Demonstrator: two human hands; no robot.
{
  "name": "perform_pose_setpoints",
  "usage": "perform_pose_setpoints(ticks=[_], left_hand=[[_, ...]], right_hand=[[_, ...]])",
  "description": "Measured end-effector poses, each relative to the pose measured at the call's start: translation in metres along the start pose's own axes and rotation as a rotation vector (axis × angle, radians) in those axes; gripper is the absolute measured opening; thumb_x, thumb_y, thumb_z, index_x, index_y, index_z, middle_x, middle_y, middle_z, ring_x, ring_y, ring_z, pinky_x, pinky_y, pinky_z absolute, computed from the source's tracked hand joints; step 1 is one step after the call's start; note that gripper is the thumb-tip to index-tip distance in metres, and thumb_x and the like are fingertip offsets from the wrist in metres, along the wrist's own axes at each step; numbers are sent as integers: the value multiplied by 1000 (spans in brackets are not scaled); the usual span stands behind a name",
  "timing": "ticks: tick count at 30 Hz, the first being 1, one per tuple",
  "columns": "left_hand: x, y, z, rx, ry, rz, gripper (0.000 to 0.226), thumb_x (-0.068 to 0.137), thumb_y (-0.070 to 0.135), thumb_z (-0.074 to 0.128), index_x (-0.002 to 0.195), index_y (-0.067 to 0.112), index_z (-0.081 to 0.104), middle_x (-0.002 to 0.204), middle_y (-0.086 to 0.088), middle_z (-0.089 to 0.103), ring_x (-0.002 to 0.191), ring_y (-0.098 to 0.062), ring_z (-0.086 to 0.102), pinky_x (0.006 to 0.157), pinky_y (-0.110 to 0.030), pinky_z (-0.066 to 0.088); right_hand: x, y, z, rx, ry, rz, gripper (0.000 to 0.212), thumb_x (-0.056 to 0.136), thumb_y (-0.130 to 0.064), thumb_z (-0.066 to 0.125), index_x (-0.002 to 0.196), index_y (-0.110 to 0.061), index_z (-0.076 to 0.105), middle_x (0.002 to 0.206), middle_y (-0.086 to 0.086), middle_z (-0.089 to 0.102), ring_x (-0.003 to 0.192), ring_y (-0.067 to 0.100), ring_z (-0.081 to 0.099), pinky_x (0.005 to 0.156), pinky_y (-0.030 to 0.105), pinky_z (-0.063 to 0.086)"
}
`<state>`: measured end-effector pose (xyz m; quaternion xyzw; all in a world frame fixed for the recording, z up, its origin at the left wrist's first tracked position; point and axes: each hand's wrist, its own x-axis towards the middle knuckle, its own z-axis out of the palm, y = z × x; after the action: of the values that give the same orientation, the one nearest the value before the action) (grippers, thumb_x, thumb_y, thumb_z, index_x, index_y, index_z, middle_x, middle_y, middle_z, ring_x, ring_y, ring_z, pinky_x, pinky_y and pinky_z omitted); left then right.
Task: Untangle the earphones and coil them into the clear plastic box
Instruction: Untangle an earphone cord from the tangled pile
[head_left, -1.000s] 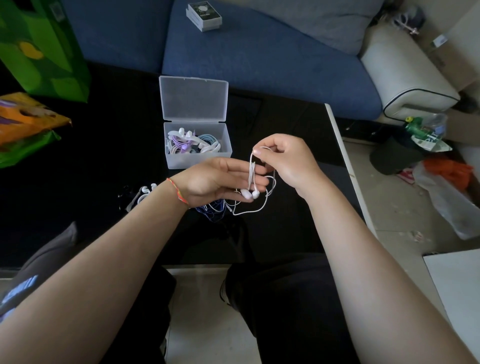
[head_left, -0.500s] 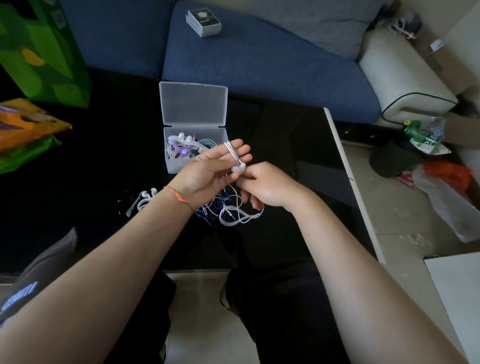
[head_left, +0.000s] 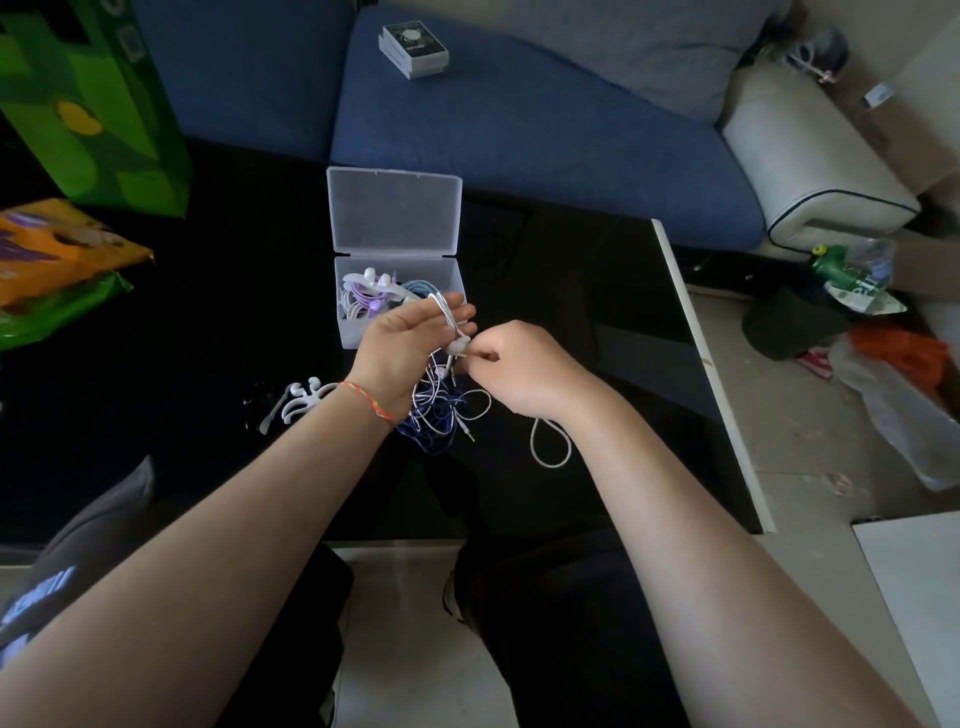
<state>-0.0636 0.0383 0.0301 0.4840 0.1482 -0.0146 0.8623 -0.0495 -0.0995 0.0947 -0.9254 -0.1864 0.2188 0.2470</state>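
We see a blue fabric sofa (head_left: 519, 130) behind the glossy black counter (head_left: 597, 312); a small dark card box (head_left: 414, 49) lies on the sofa, a green paper bag (head_left: 88, 104) stands left of it.

The clear plastic box (head_left: 400, 322) stands just beyond both hands, its raised lid (head_left: 395, 213) walling the far side. Tangled earphones (head_left: 439, 410) crowd the table (head_left: 597, 322) below; bare tabletop lies right.
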Motion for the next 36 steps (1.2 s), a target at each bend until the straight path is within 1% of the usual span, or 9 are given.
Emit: perform_pose_setpoints(ticks=[4,7,10,14,18,21,27,31,36], left_hand=[[1,-1,2,186,36,34,32,93,-14,48,112,6,65,95,-1,73,80,-4,71,72,-18,56],[3,-4,3,302,-4,-26,34,90,-14,48,115,1,66,79,4,74,65,-3,66,69,-19,56],[5,-9,0,338,-62,-77,38,90,-14,48,122,-3,64,89,-7,72,72,-8,67,74,-20,57],[8,-12,-2,345,-78,-73,34,93,-7,54,125,-2,63,109,-16,70,85,-12,67,78,-20,56],[3,-7,2,332,-150,-121,29,97,-8,41,111,-3,66,107,-22,63,94,-22,60,80,-20,56],[0,-5,3,306,-225,-152,41,87,-18,30,118,-17,56,103,-22,57,95,-26,57,85,-24,57],[-1,1,4,248,-172,-183,37,95,-11,41,124,2,59,112,-17,69,98,-16,70,78,-23,57],[0,1,2,218,-135,-152,29,93,-7,51,115,7,65,114,-15,69,99,-19,70,82,-30,59],[-4,0,4,393,-189,-175,21,91,-2,59,110,1,69,106,-12,71,98,-21,68,84,-34,60]], right_hand=[[1,0,2,25,96,-44,25,95,-19,62,77,-4,69,51,-9,45,43,7,37,47,22,30],[1,2,-2,44,168,-30,19,91,-11,60,77,-3,69,53,-9,46,44,6,38,46,18,32],[1,6,-9,76,230,-3,14,88,-12,63,81,-11,75,53,-14,54,47,-3,48,46,9,35],[-2,5,-11,122,127,-49,9,88,-14,69,84,-14,77,41,-22,48,43,-3,45,46,7,33],[-1,4,-8,113,138,-76,10,89,-15,69,82,-16,77,43,-23,50,46,-4,48,49,7,34],[0,7,-10,113,195,-56,14,90,-12,65,83,-15,77,44,-20,52,46,-4,49,50,8,36],[0,18,-21,10,259,50,16,94,-18,64,83,-19,75,68,-9,66,66,12,66,66,31,56],[0,24,-24,-47,271,82,16,95,-16,60,90,-13,75,81,1,70,79,23,68,75,40,58],[3,22,-22,10,316,36,14,96,-17,60,93,-16,73,83,-13,61,77,4,58,61,15,42]])
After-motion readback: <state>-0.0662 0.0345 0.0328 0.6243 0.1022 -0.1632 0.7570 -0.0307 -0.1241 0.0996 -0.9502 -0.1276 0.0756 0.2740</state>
